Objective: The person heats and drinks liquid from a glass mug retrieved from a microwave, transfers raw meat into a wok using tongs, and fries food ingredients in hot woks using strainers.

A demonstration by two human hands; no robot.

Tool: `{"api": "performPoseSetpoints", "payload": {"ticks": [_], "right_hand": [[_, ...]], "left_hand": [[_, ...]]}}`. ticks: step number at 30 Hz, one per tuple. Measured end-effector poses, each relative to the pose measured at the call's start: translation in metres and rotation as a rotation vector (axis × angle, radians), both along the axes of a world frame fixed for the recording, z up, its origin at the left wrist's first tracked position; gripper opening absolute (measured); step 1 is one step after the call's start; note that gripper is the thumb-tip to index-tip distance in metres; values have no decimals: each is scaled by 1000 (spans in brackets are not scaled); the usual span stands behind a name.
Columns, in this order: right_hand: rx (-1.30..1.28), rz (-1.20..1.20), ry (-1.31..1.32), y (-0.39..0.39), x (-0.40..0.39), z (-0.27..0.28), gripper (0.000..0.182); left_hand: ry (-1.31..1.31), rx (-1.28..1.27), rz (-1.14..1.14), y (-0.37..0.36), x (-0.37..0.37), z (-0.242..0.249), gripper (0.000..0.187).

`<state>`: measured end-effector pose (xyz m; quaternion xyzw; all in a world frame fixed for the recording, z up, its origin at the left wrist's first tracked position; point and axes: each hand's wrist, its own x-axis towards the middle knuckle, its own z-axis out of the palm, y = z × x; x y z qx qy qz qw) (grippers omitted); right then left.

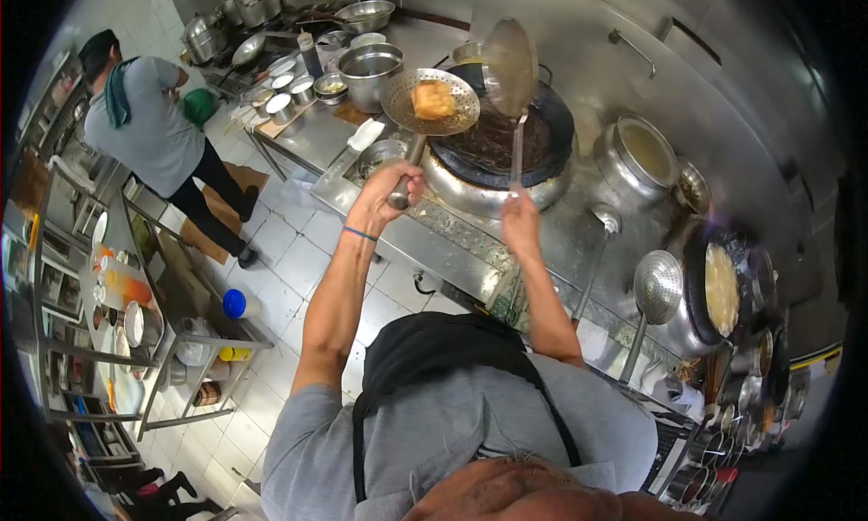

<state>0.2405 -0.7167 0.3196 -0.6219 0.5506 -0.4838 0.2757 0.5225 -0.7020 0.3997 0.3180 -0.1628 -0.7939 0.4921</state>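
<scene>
My left hand (394, 188) is wrapped round the handle of a perforated skimmer (460, 104), which carries a golden-brown fried piece (433, 99). The skimmer is held level beside a steel pot (371, 62), left of the dark wok (553, 141). My right hand (520, 215) grips the long handle of a round ladle (511, 67), tilted upright over the wok's far side. Dark contents lie in the wok below it. A white object (365, 134) rests on the counter left of the skimmer handle.
A person (145, 123) stands at the far left, turned away. Small bowls (280, 105) line the left counter. To the right are a large pot (637, 153), a spare skimmer (658, 287) and a second wok (721, 291) with yellowish contents. A shelf rack (203, 419) is at the lower left.
</scene>
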Motion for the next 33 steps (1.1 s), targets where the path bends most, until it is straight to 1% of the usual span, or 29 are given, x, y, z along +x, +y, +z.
{"api": "performPoseSetpoints", "payload": {"ticks": [3,5,6,7,9,10,12,15,17,20,24,25,28,29,32,33], "right_hand": [[49,-113,-24,-17,-31,27,41],[-129,-221,209,-37,-55,20,40],[-53,-219,180,-51,-69,13,41],[22,-220,154,-65,-83,3,43],[291,-162,-22,-37,-71,46,36],[376,-93,-188,-34,-73,46,31],[544,50,-521,-31,-73,47,22],[681,166,-759,-29,-60,50,9],[745,191,-822,-25,-47,53,6],[815,260,-944,-26,-33,48,10],[892,457,-1152,-44,-24,33,16],[903,459,-1199,-49,-22,28,16],[896,580,-1266,-61,-15,18,16],[923,522,-1332,-63,-9,21,17],[907,559,-1358,-68,-1,24,20],[889,537,-1356,-69,1,24,22]], "left_hand": [[225,18,-35,24,29,-15,5],[71,-38,48,41,43,-21,8],[-3,-66,87,50,48,-23,9],[-67,-81,133,61,52,-20,15],[-149,-84,218,79,58,-20,25],[-192,-86,262,86,62,-22,30],[-199,-80,265,92,72,-36,34],[-213,-62,270,103,83,-57,35],[-219,-68,258,104,85,-70,35],[-250,-59,254,103,83,-89,36],[-247,-54,215,95,86,-119,31],[-252,-56,210,94,86,-123,30],[-265,-46,191,86,86,-137,27],[-270,-41,185,82,87,-143,26],[-224,-36,144,69,93,-161,22],[-200,-22,144,66,95,-167,24]]}}
